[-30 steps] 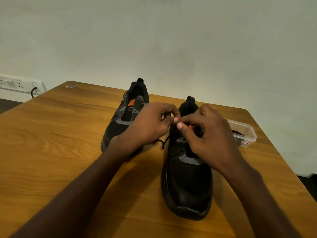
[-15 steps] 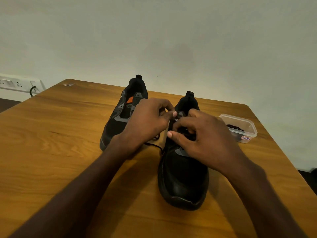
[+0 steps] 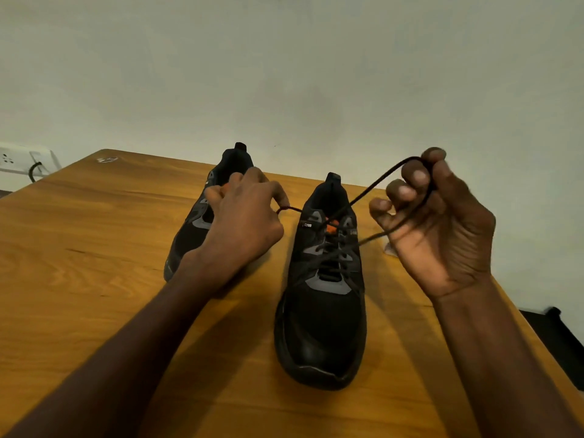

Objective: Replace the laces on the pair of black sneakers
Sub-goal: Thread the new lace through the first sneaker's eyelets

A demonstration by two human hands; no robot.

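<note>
Two black sneakers stand on the wooden table (image 3: pixel 94 248), toes toward me. The right sneaker (image 3: pixel 322 311) is laced with a black lace (image 3: pixel 376 184), loosened at the top. My right hand (image 3: pixel 439 229) is raised to the right of it, palm toward me, fingers curled round a loop of that lace, which runs taut down to the eyelets. My left hand (image 3: pixel 246 222) pinches the other end of the lace just left of the shoe's collar. The left sneaker (image 3: pixel 202 222) sits behind my left hand, partly hidden by it.
A clear plastic container (image 3: pixel 389 249) is almost hidden behind my right hand. A wall socket (image 3: pixel 19 159) with a plugged cable sits at the far left. The table's right edge runs close by my right forearm, with dark floor beyond.
Both hands left the shoe's tongue and pulled apart. My right hand rose up and right with a loop of lace; my left drew the other end leftward. The knot has come undone.
</note>
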